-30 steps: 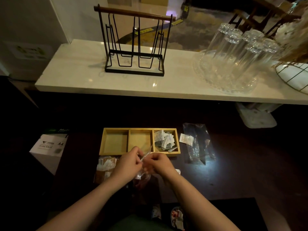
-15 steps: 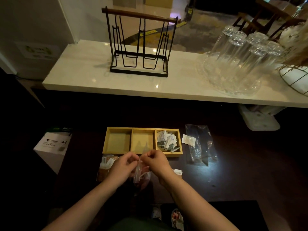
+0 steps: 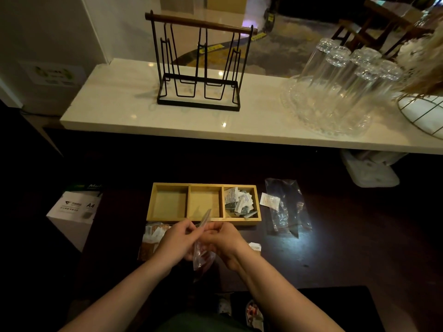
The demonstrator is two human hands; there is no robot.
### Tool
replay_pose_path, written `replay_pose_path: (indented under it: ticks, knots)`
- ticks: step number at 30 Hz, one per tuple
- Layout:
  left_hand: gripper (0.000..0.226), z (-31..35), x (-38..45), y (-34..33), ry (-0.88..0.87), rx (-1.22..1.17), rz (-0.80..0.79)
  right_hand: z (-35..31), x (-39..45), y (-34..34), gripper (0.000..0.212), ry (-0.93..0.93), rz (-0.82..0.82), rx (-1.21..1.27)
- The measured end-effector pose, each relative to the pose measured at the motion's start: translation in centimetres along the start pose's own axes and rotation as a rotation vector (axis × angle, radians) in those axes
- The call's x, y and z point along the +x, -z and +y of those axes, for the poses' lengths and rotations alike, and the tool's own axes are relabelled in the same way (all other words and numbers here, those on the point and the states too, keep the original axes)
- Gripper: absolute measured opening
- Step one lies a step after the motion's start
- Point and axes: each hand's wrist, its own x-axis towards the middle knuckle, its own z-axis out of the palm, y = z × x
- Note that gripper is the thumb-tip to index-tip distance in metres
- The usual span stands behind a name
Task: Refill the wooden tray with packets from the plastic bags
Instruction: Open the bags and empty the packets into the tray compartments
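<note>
A wooden tray [image 3: 203,220] with three compartments lies on the dark table. Its left and middle compartments hold nothing; the right one holds several white packets [image 3: 238,202]. Just in front of the tray, my left hand [image 3: 176,243] and my right hand [image 3: 224,244] both pinch the top of a small clear plastic bag [image 3: 202,256] with reddish packets inside, which hangs between them. Another bag of brown packets [image 3: 152,240] lies left of my left hand. An emptied clear bag [image 3: 286,207] lies right of the tray, with one white packet [image 3: 269,201] on its edge.
A white A4 paper box [image 3: 74,212] stands at the left. Behind, a pale counter [image 3: 119,109] carries a black wire rack [image 3: 199,68], upturned glasses on a glass tray [image 3: 335,92] and a wire basket [image 3: 424,113]. A small white packet [image 3: 254,246] lies beside my right wrist.
Both hands have stayed together on the clear bag in front of the tray, working at its top edge. The view has shifted slightly, so everything sits a little further right.
</note>
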Motion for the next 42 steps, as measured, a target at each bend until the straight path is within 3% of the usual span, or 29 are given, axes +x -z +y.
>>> replay_pose_path:
  ticks: [11,16,21,23,27,30,33,36,42]
  knots:
    - [0.023,0.3,0.6,0.4,0.055,0.123,-0.050,-1.2,-0.7,0.1,0.026,0.076,-0.016,-0.254]
    - [0.024,0.1,0.9,0.9,0.058,0.148,-0.096,-1.3,-0.7,0.3,0.023,0.016,-0.061,-0.085]
    - [0.029,0.3,0.4,0.4,-0.084,0.376,-0.026,-1.3,-0.5,0.1,0.018,-0.051,-0.062,0.100]
    - [0.029,0.1,0.3,0.3,-0.099,0.393,-0.005,-1.5,-0.6,-0.1,0.015,-0.033,-0.040,0.047]
    - [0.024,-0.2,0.1,-0.2,-0.092,0.377,0.018,-1.2,-0.2,-0.3,0.005,0.072,0.076,-0.342]
    - [0.022,-0.6,-0.1,-0.4,-0.072,0.281,0.052,-1.0,-0.1,-0.6,0.008,0.095,0.102,-0.524]
    - [0.025,-0.7,-0.6,-0.9,-0.055,0.185,0.056,-0.9,-0.1,-0.9,0.012,0.171,0.140,-0.573]
    - [0.024,-0.8,-0.7,-1.2,-0.115,0.242,0.099,-0.5,0.0,-0.9,0.014,0.218,0.160,-0.630]
    - [0.026,-0.8,0.2,-0.8,-0.146,0.382,0.145,-0.3,-0.1,-0.7,0.008,0.151,0.093,-0.422]
